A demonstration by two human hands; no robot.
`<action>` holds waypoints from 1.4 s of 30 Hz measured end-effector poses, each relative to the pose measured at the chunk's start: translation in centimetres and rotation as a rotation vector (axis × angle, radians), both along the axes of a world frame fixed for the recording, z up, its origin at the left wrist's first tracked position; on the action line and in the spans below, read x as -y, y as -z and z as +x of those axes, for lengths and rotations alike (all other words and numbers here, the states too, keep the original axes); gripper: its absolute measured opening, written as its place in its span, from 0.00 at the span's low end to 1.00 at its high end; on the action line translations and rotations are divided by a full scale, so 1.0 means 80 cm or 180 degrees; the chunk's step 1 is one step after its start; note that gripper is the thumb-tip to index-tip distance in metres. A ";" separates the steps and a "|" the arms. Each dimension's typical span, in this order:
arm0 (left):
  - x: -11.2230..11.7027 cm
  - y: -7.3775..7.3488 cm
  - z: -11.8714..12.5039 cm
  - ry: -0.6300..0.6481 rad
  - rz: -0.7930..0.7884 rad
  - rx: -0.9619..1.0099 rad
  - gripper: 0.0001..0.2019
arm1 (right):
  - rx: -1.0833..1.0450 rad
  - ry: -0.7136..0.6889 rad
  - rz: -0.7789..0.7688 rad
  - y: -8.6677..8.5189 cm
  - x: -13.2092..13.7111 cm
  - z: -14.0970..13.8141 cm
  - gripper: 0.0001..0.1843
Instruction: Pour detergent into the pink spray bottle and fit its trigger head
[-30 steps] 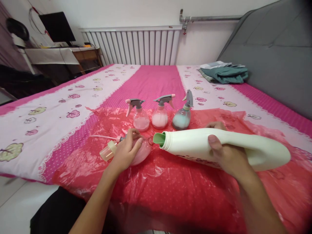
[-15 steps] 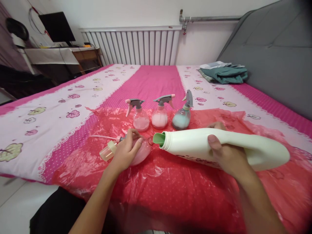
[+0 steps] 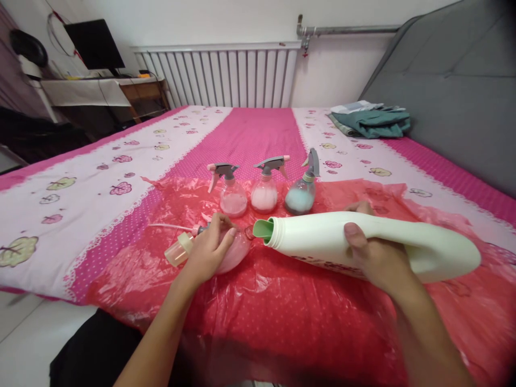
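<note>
My left hand [image 3: 210, 246] is closed around a clear round spray bottle body [image 3: 237, 252], tilted with its open neck toward the right. In my right hand [image 3: 373, 250] is a large pale-green jug [image 3: 318, 234], lying nearly level, its green spout [image 3: 264, 229] close to the bottle's neck. Whether liquid is running between them I cannot tell. Left of my left hand lie a trigger spray head [image 3: 198, 230] with a thin tube and a clear cup-like cap [image 3: 177, 251]. Beyond stand two pink-trimmed spray bottles [image 3: 233, 199] [image 3: 264, 194] and a grey-green one [image 3: 300, 194].
A red plastic sheet [image 3: 290, 317] covers the near part of the bed, over a pink patterned bedspread [image 3: 262, 131]. Folded clothes [image 3: 371, 121] lie at the back right by a grey headboard [image 3: 451, 91]. A radiator [image 3: 217, 78] and a desk with a monitor [image 3: 94, 44] stand behind.
</note>
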State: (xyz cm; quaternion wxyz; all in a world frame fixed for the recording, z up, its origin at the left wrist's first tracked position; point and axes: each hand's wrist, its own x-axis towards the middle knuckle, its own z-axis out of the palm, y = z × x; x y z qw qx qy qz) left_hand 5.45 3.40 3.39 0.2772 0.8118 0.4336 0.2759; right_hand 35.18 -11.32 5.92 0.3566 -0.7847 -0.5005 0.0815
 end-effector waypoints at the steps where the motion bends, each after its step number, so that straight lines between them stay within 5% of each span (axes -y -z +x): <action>1: 0.000 0.000 0.000 -0.0006 0.0002 0.0053 0.17 | -0.0010 0.0001 0.0005 0.000 0.000 0.000 0.38; 19: -0.001 0.000 -0.001 0.0066 0.0043 -0.0171 0.17 | 0.0170 -0.0151 0.0040 -0.007 -0.003 -0.003 0.33; 42: -0.001 0.002 -0.001 0.0075 -0.0052 0.0037 0.18 | -0.0044 -0.0051 -0.0034 0.000 -0.003 0.003 0.39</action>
